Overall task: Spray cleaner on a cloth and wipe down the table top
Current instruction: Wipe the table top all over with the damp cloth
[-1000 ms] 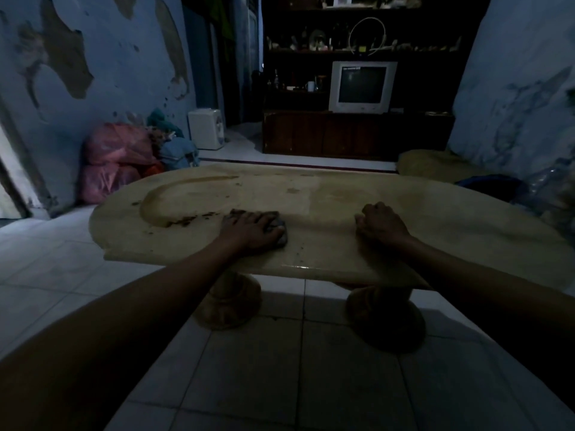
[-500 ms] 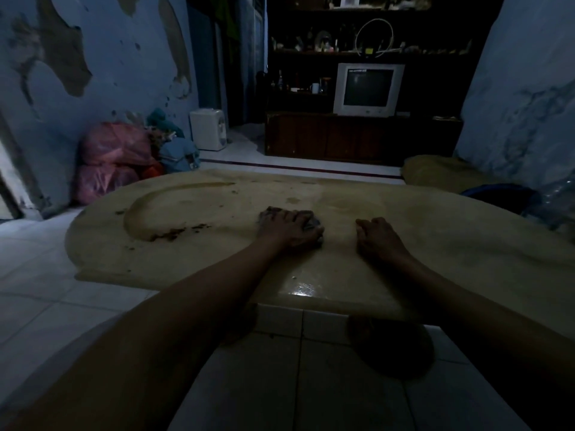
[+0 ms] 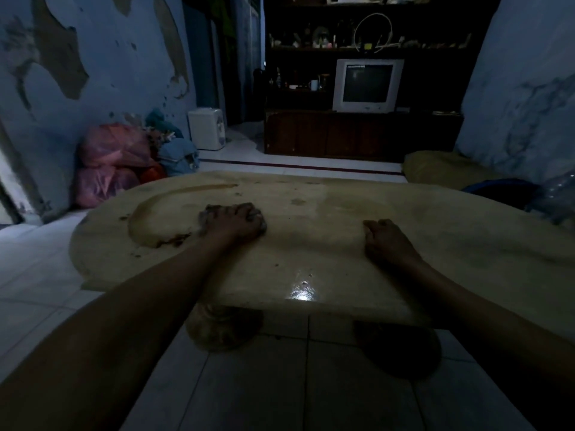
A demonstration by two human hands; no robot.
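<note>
Cloth (image 3: 205,216) is gripped under curled left hand (image 3: 236,222) on worktop (image 3: 326,244); right hand (image 3: 389,241) is loosely fisted, empty.

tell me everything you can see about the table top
The table top is a thick oval slab, yellowish and stone-like, lying flat on two rounded pedestal bases. A curved darker streak and dark crumbs mark its left part; a wet glare shines near the front edge. The left hand presses a greyish cloth on it, and the right hand rests on it, fingers curled, beside nothing else.
</note>
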